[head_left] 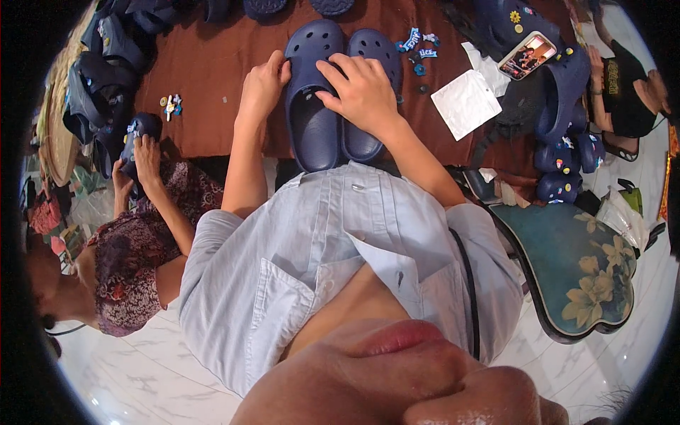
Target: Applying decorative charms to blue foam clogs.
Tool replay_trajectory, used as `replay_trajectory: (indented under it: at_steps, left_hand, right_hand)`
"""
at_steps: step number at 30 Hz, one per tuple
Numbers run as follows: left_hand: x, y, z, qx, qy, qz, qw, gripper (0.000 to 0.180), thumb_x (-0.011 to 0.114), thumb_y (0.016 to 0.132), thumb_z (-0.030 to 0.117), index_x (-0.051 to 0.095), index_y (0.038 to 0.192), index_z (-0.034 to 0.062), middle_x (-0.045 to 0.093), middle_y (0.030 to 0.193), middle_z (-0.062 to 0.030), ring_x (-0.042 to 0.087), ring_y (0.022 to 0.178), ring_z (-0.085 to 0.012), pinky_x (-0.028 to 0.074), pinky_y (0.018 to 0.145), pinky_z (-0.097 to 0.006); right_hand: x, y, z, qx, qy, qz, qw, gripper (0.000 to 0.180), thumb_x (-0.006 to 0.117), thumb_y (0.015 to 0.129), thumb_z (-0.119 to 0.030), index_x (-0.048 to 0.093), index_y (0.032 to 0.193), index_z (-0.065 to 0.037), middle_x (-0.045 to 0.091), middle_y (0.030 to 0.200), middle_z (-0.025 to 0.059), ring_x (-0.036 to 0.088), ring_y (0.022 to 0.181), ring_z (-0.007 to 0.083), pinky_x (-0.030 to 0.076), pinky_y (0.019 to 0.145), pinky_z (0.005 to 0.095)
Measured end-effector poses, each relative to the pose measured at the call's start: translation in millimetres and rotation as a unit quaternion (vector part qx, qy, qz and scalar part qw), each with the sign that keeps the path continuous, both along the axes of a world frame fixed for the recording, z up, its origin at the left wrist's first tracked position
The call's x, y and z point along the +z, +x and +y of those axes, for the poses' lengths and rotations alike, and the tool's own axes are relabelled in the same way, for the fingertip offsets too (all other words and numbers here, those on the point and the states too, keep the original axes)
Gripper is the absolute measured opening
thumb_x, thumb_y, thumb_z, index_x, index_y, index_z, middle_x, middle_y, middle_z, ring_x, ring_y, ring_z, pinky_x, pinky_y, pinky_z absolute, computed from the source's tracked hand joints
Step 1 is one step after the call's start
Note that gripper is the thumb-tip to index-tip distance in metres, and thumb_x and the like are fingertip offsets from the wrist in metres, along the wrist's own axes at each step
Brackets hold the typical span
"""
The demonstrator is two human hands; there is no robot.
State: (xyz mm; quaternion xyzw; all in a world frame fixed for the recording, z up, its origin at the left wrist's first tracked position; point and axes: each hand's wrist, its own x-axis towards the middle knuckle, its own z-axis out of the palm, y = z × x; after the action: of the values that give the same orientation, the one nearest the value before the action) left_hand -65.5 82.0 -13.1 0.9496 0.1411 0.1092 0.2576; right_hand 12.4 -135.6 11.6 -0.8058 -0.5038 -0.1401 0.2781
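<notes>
A pair of navy clogs lies side by side before me, toes pointing away. At the outer edge of the left clog (315, 138), my left hand (265, 85) is closed with its fingertips against the upper. My right hand (365, 92) reaches over the right clog (365, 142). Its fingers are apart, index finger and thumb lying on the left clog's upper near the foot opening. Beyond the right clog are several small blue and white shoe charms (419, 49). Parts of the right clog's upper are hidden under my hand.
On the brown cloth (205, 78) rest a white paper packet (466, 104) and a phone (528, 55) with a lit screen. Navy clogs (106, 92) pile up at left; more (563, 92) stand at right. A co-worker (142, 248) at left handles a clog. A floral-patterned seat (574, 262) is at right.
</notes>
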Motion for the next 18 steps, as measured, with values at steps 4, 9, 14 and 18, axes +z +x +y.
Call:
replay_trajectory:
  at_steps: [4, 9, 14, 18]
  left_hand:
    - [0, -1, 2, -0.037, 0.003, -0.064, 0.997, 0.017, 0.063, 0.097, 0.016, 0.053, 0.093, 0.0027, 0.066, 0.081, -0.0253, 0.065, 0.078, -0.0467, 0.049, 0.063, -0.053]
    - [-21, -11, 0, -0.021, 0.034, -0.151, 0.988, 0.013, 0.065, 0.095, 0.011, 0.055, 0.094, 0.0023, 0.063, 0.075, -0.0227, 0.065, 0.069, -0.0426, 0.051, 0.060, -0.048]
    - [-37, -21, 0, 0.085, -0.079, -0.213, 0.970, 0.008, 0.061, 0.100, 0.009, 0.060, 0.096, 0.0015, 0.067, 0.073, -0.0154, 0.071, 0.065, -0.0256, 0.053, 0.060, -0.034]
    - [-10, -11, 2, 0.119, -0.105, -0.197, 0.967, 0.012, 0.061, 0.102, 0.011, 0.066, 0.101, 0.0009, 0.071, 0.077, -0.0127, 0.072, 0.068, -0.0186, 0.055, 0.061, -0.032]
  right_hand:
    - [-2, 1, 1, 0.006, 0.005, -0.015, 1.000, 0.051, 0.078, 0.079, -0.038, 0.069, 0.121, -0.011, 0.065, 0.118, 0.0087, 0.063, 0.101, 0.0243, 0.046, 0.089, 0.0390]
    - [1, 1, 0, 0.006, 0.011, -0.011, 1.000, 0.050, 0.078, 0.080, -0.032, 0.066, 0.124, -0.011, 0.063, 0.118, 0.0063, 0.063, 0.101, 0.0243, 0.047, 0.089, 0.0390]
    - [0, 1, 0, 0.002, 0.005, -0.023, 1.000, 0.051, 0.078, 0.080, -0.034, 0.066, 0.125, -0.011, 0.064, 0.119, 0.0073, 0.063, 0.100, 0.0242, 0.047, 0.089, 0.0383]
    - [-2, 3, -1, 0.012, 0.013, -0.030, 0.999, 0.050, 0.075, 0.082, -0.041, 0.069, 0.120, -0.009, 0.065, 0.117, 0.0083, 0.063, 0.100, 0.0246, 0.047, 0.088, 0.0396]
